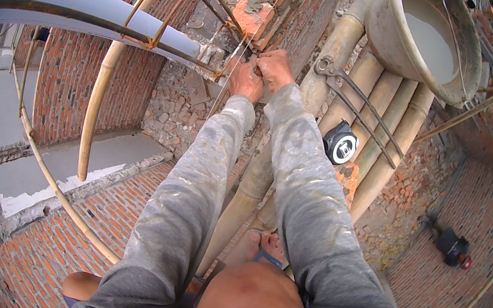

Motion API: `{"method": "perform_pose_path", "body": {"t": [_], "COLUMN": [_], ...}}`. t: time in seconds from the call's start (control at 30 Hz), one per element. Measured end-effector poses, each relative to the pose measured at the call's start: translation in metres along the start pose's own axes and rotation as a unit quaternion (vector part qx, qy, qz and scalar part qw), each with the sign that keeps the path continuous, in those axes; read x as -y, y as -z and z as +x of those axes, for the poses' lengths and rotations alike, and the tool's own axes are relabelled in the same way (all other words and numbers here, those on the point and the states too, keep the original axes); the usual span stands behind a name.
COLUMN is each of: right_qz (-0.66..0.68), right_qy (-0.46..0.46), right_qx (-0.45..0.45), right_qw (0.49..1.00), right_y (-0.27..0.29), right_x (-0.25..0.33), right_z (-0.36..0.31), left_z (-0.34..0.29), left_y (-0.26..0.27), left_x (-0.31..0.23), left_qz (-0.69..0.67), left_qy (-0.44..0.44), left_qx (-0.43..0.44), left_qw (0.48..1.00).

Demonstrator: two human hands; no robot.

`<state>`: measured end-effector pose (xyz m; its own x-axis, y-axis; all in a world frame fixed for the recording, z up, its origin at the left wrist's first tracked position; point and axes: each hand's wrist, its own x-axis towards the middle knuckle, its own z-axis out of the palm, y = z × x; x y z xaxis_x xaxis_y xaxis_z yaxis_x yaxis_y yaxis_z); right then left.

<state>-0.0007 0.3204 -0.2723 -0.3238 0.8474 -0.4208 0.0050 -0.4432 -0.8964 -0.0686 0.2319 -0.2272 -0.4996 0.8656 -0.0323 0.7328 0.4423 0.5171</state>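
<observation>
My left hand (246, 81) and my right hand (276, 70) are together at the end of a brick wall, both with fingers curled in. Their fingers meet around something small that they hide. A thin pale string (231, 76) runs past my left hand; I cannot tell whether the fingers hold it. Just beyond the hands lies an orange brick (250, 19) with grey mortar on it. Rusty rebar (194, 58) ends close to my left hand, beside a thick white pipe (110, 15). To the right, long-handled pincers (363, 108) and a round black-and-white tape measure (341, 144) rest on bamboo poles.
A large bucket (379, 30) with greyish liquid stands on the bamboo platform (382, 153) at the upper right. Upright and slanting bamboo poles (101, 92) rise at the left. Lower ground with brick rubble (404, 198) shows at right, where another person (452, 246) is.
</observation>
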Motion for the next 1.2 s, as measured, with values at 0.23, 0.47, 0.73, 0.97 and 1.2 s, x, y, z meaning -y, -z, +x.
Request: {"method": "perform_pose_path", "body": {"t": [0.23, 0.47, 0.73, 0.97, 1.2], "right_qz": [-0.133, -0.242, -0.249, -0.254, -0.29], "right_qy": [0.006, 0.108, 0.084, 0.161, 0.154], "right_qx": [-0.032, -0.063, -0.043, -0.094, -0.081], "right_qw": [0.991, 0.962, 0.964, 0.949, 0.941], "right_y": [0.002, -0.002, -0.001, -0.003, -0.004], "right_x": [0.024, 0.021, 0.025, 0.019, 0.017], "right_z": [-0.014, -0.014, -0.015, -0.015, -0.015], "left_z": [0.002, 0.004, 0.01, -0.011, -0.075], "left_y": [0.004, 0.0, -0.007, 0.019, 0.003], "left_x": [-0.002, 0.002, 0.015, -0.024, -0.007], "left_qz": [-0.008, -0.008, 0.015, -0.036, -0.165], "left_qy": [0.006, 0.005, -0.007, 0.014, 0.077], "left_qx": [0.001, -0.008, 0.007, 0.001, 0.08], "left_qw": [1.0, 1.0, 1.0, 0.999, 0.98]}}
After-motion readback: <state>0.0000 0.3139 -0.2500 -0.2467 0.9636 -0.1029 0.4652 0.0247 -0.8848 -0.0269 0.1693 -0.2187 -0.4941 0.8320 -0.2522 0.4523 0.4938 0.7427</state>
